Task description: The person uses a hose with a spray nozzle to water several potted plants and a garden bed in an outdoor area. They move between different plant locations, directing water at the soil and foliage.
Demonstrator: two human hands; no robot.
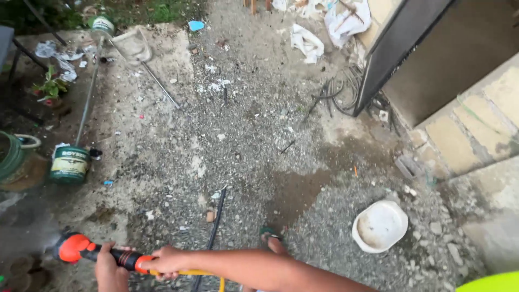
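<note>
Both hands are gripping an orange and black spray wand low at the bottom left of the view, its nozzle end pointing left and throwing a pale mist over the wet ground. The left hand is wrapping its fingers up around the black grip from below, and the right hand is closing around the orange collar where a yellow hose is joining on. A thin black hose is running up the gravel ground just beyond the right wrist, and a foot in a green sandal is showing behind the forearm. To the right, 1 white bowl is sitting near broken concrete. At the left, 1 green paint can is standing beside a metal rod, well apart from the hands.
</note>
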